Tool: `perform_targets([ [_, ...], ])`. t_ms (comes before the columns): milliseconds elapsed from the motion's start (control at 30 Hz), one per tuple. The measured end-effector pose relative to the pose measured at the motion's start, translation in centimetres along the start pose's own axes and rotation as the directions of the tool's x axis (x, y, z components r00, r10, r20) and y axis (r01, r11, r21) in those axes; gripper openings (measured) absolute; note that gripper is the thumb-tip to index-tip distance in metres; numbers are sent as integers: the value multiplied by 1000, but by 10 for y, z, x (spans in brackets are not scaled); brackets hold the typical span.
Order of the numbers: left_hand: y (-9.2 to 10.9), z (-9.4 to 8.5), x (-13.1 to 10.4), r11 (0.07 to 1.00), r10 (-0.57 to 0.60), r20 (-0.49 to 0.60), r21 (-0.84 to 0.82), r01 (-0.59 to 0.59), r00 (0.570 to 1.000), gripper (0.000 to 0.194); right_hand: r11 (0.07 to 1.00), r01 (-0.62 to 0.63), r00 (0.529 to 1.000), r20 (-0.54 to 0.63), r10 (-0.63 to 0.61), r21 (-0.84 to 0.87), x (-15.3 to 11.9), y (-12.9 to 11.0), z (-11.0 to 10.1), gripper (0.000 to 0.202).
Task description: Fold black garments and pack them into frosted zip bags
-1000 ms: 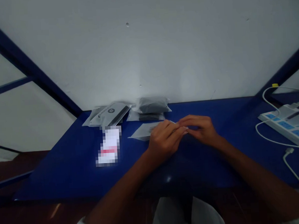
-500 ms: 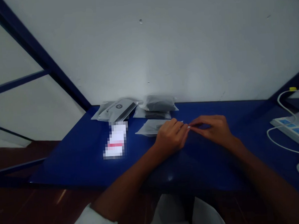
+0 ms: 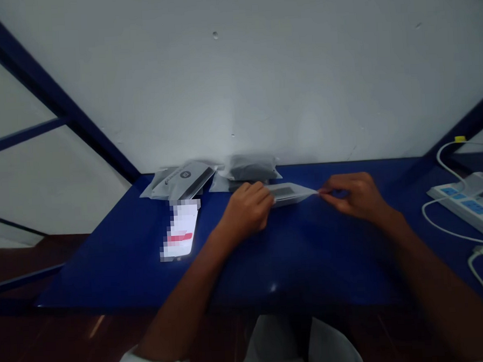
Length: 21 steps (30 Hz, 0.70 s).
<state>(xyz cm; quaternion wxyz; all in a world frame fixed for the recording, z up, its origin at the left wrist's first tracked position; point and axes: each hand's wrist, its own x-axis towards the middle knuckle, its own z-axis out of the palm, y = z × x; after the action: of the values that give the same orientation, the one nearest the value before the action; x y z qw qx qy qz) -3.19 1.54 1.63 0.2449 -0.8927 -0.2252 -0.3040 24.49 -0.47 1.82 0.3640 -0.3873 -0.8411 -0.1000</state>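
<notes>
A translucent plastic bag (image 3: pixel 289 193) with something flat and grey inside is stretched between my two hands, just above the blue table (image 3: pixel 302 253). My left hand (image 3: pixel 248 205) has its fingers closed on the bag's left end. At the opposite end, the tip of the bag is pinched between thumb and fingers of my right hand (image 3: pixel 347 197). Behind my left hand lie more frosted bags with dark contents (image 3: pixel 252 168).
Frosted bags with printed marks (image 3: pixel 188 178) are piled at the back left, with a lit phone (image 3: pixel 183 227) in front of them. On the right are a white power strip (image 3: pixel 467 207), a white cable and a cable plug (image 3: pixel 480 251). A pale wall (image 3: pixel 236 84) rises behind the table.
My hands have moved apart, left hand leftward and right hand slightly rightward. The bag, earlier mostly left of and behind my left hand, now stretches between both. The view has shifted a little.
</notes>
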Motion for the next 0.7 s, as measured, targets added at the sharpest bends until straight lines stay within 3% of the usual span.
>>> perform_targets([
  [200, -35, -12, -12, 994, -65, 30, -85, 67, 997, 20, 990, -138, 990, -34, 138, -19, -8, 28, -12, 15],
  [467, -35, -11, -14, 987, -97, 55, -127, 103, 994, 18, 986, -166, 986, -6, 166, 2, -10, 29, -15, 15],
  [700, -35, -9, -16, 974, -138, 47, -177, 144, 989, 14, 970, -156, 988, 19, 155, 187, -3, 15, -30, 24],
])
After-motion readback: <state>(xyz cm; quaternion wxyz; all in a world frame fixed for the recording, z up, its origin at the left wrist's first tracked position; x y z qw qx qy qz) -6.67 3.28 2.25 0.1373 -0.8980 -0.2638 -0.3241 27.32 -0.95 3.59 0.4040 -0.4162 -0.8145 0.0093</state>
